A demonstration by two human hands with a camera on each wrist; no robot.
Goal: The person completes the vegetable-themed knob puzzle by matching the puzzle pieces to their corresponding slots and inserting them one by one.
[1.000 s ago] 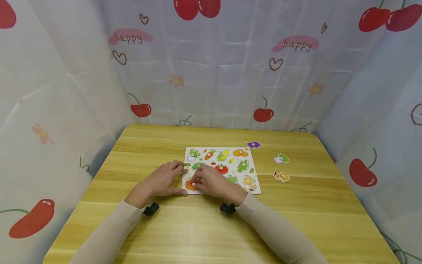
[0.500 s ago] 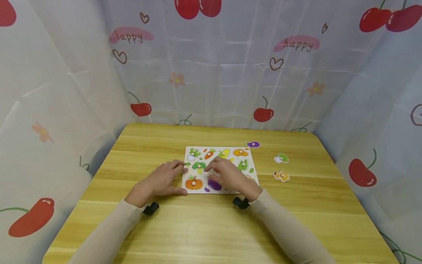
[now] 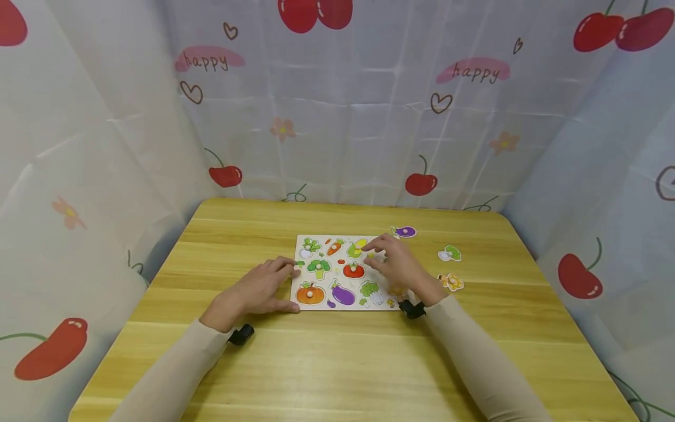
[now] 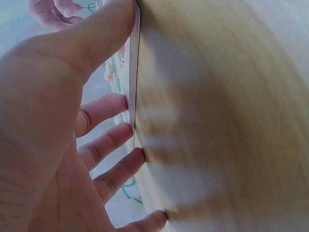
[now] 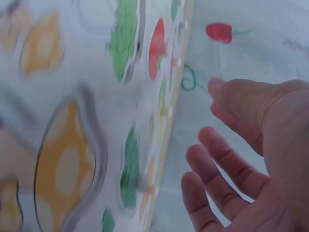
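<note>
A white wooden vegetable puzzle board [image 3: 337,281] lies on the table. Along its left edge rests my left hand [image 3: 261,287], thumb at the near corner, fingers spread. In the left wrist view, fingertips [image 4: 118,102] meet the board's edge and the tabletop beside it. My right hand [image 3: 395,264] hovers over the board's right part, holding nothing, fingers loosely bent; it hides the pieces below. Knobbed pumpkin [image 3: 310,294], broccoli [image 3: 319,268], tomato [image 3: 354,270] and carrot [image 3: 335,247] pieces sit in the board. The eggplant slot [image 3: 344,294] and bok choy slot [image 3: 372,291] show no knob.
Loose on the table to the right lie an eggplant piece [image 3: 405,232], a bok choy piece [image 3: 450,253] and a mushroom piece [image 3: 450,282]. A curtain [image 3: 343,117] printed with cherries surrounds the wooden table [image 3: 295,369].
My right hand has lifted off the pumpkin piece and moved rightward and away over the board, uncovering the broccoli, tomato and eggplant slot. My left hand has stayed put.
</note>
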